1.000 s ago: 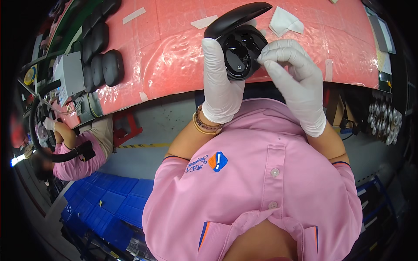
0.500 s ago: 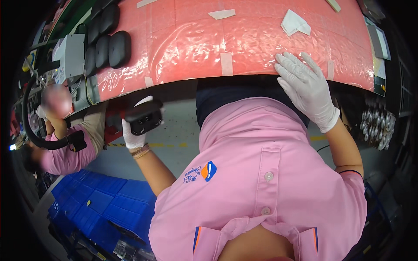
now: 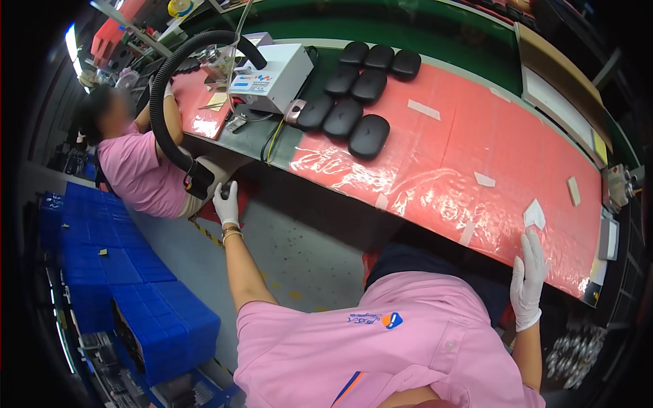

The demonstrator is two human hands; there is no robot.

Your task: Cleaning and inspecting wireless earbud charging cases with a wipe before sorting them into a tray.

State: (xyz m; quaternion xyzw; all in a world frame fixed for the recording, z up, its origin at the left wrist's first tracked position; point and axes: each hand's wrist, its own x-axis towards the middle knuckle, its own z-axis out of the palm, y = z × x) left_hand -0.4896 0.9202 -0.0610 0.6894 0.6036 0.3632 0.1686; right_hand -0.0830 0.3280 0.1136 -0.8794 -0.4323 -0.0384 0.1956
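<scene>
My left hand [image 3: 226, 204], in a white glove, reaches out to the left beyond the table's front edge. A dark bit shows between its thumb and fingers, part of the black case it grips; the rest is hidden. Just left of that hand hangs the dark end [image 3: 199, 180] of a ribbed black hose. My right hand [image 3: 528, 282], gloved too, lies with fingers stretched out at the table's front edge. Its fingertips are close to a folded white cloth [image 3: 534, 215]. Several rounded black cases [image 3: 369, 137] stand in rows on the red-covered table [image 3: 435, 173].
A white box-shaped machine [image 3: 272, 78] with the black hose [image 3: 158, 102] stands left of the cases. A co-worker in a pink shirt [image 3: 146, 170] sits at the far left. Blue covered bins [image 3: 163, 319] stand on the floor at lower left. Pale tape strips [image 3: 424, 109] mark the table cover.
My view has swung left, bringing the machine and more black cases into sight. My left hand has stretched out toward the hose end with the case. My right hand stays flat at the table edge.
</scene>
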